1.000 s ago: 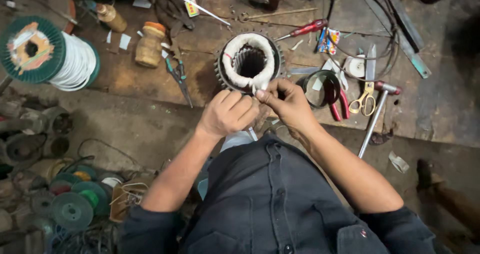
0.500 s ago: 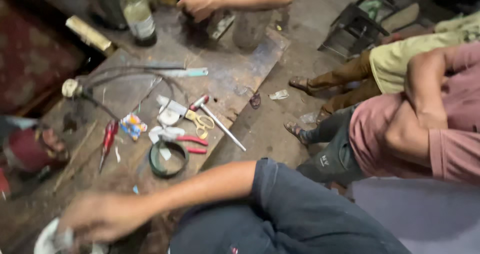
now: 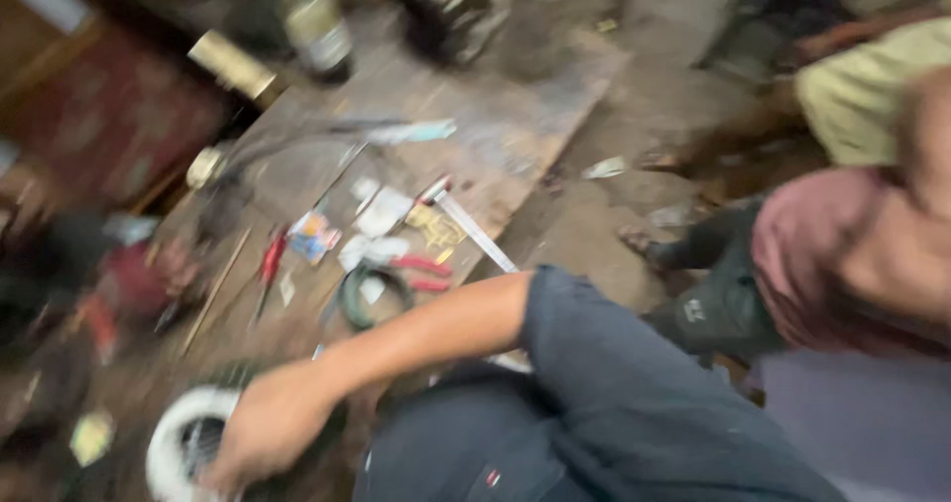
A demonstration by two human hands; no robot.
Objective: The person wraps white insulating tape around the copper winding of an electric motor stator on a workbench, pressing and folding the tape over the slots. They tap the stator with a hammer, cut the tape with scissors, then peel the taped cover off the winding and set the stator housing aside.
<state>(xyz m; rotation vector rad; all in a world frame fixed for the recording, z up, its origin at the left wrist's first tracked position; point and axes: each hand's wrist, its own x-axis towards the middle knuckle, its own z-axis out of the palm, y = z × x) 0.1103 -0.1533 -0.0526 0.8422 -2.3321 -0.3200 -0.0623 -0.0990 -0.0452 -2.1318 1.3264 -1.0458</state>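
The picture is motion-blurred. My right hand (image 3: 263,428) reaches down to the lower left and rests on the rim of a round stator with white windings (image 3: 183,443). Blur hides whether its fingers grip anything. My right arm in a dark blue sleeve (image 3: 594,363) crosses the middle of the view. My left hand is out of sight. Just beyond my forearm lie a dark green ring (image 3: 369,299) and red-handled pliers (image 3: 421,269).
A worn wooden board (image 3: 515,116) carries a red-handled screwdriver (image 3: 269,259), a thin metal rod (image 3: 475,230), small packets, a yellow-capped bottle (image 3: 315,22) and a brass cylinder (image 3: 233,66). Two other people sit at the right, one in maroon (image 3: 842,254), one in yellow-green (image 3: 872,86).
The view has swung from straight down over the stator to the right, bringing the seated people in. Both hands were at the stator a second ago; now only my right hand shows.
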